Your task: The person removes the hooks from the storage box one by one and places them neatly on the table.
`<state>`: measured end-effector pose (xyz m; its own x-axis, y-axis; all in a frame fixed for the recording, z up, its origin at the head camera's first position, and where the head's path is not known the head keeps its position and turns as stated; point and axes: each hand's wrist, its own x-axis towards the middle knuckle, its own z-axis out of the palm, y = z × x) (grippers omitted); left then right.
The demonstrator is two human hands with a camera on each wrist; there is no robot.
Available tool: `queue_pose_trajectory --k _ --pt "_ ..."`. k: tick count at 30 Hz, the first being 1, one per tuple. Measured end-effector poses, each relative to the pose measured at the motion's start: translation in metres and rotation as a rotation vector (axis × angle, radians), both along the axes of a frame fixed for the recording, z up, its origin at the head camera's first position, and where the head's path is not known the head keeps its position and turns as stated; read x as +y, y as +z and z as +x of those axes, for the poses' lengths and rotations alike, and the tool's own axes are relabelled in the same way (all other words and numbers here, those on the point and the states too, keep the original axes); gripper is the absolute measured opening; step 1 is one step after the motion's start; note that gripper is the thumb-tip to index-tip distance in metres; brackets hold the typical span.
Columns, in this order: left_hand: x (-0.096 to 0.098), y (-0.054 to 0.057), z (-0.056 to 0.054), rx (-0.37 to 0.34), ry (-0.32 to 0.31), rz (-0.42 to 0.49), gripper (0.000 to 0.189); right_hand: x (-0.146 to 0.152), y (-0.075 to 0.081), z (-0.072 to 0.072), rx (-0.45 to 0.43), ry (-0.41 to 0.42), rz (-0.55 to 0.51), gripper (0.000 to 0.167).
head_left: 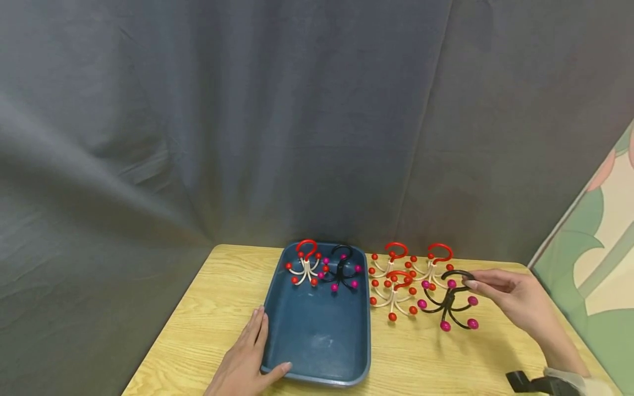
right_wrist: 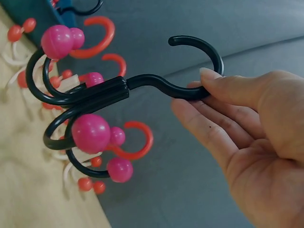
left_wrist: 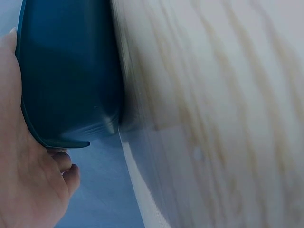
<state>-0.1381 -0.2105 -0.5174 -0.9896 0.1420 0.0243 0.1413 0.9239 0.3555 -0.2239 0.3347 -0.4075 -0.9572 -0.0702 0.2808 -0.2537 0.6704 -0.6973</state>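
So we've got the black hanger with pink balls [head_left: 449, 298] out over the right side of the desk [head_left: 198, 319], held up by its curved top in the right hand [head_left: 517, 300]. It's a light grip: thumb and fingertips pinch the curve, and from the right wrist view we can see the arms splaying out away from the palm.

Left hand [head_left: 242, 355] is way over at the near-left corner of the blue tray [head_left: 317, 335], well apart from that hanger. Its fingers are pretty much straight along the tray's left side and the thumb rests on the near rim, so we'd call it open, just touching the tray.

Between the tray's right edge and the black hanger we count three red-and-white hangers [head_left: 393, 300] on the desk, two toward the far edge and one nearer. Inside the tray, up by the far edge, there's another red-and-white one [head_left: 306, 268] on the left and a second black-and-pink one [head_left: 340, 269] near the far-right corner. Grey curtain [head_left: 317, 137] behind it all.
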Motion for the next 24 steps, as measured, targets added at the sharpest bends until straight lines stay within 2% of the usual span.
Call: queue_pose_trajectory --k 5,12,24 --pt "0.001 0.0 0.0 -0.032 0.013 0.002 0.122 0.002 -0.011 -0.01 -0.011 0.007 -0.015 0.031" --pt "0.0 0.001 -0.001 -0.005 0.003 -0.004 0.121 0.006 -0.025 -0.023 -0.058 0.003 -0.02 0.037" --pt "0.0 -0.002 0.0 -0.012 0.007 0.005 0.121 0.005 -0.047 -0.039 -0.092 0.015 -0.016 0.038"
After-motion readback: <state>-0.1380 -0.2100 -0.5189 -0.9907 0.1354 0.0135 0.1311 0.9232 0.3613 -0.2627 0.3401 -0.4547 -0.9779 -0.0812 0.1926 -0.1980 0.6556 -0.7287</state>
